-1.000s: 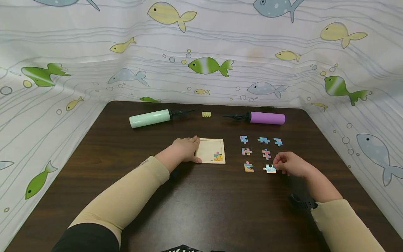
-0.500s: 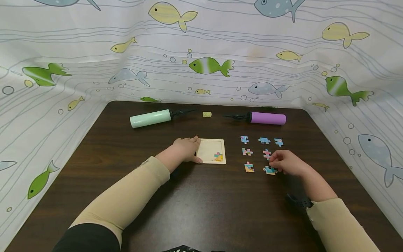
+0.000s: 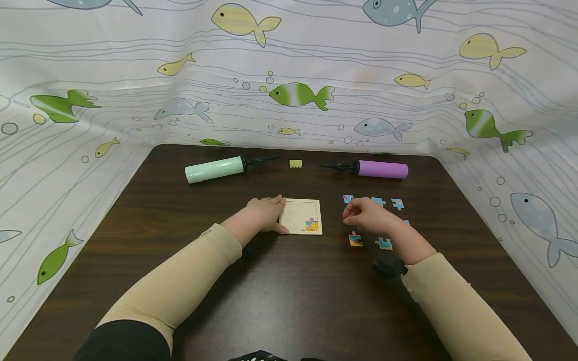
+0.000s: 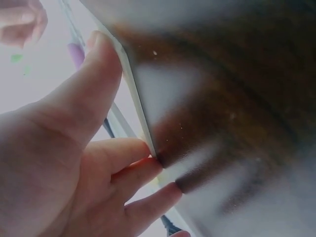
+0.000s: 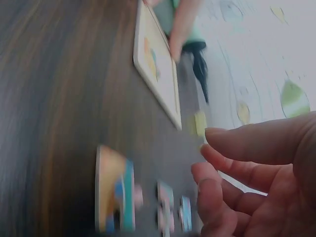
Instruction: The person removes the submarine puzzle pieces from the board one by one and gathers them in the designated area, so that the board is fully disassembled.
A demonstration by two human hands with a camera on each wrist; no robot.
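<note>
My left hand (image 3: 265, 213) rests at the left edge of a pale wooden puzzle tray (image 3: 298, 210), its thumb touching the near part and its fingers fairly straight toward the far corner. A small colourful puzzle section (image 3: 311, 224) sits in the tray's lower right corner. My right hand (image 3: 368, 214) hovers over loose jigsaw pieces, thumb and forefinger close together. In the right wrist view, nothing shows between its fingers. An orange-and-teal piece (image 3: 355, 239) and a teal piece (image 3: 385, 243) lie just nearer. Blue pieces (image 3: 398, 203) lie beyond; the hand hides part of the middle row.
At the back lie a mint-green hand pump (image 3: 214, 170), a small yellow block (image 3: 295, 164) and a purple hand pump (image 3: 383, 169). A fish-print curtain (image 3: 316, 60) closes off the back and sides of the dark wooden table (image 3: 289, 301).
My right hand has moved left from the near right pieces, past the pink piece, to above the left column of pieces. The left hand and the tray stay in place.
</note>
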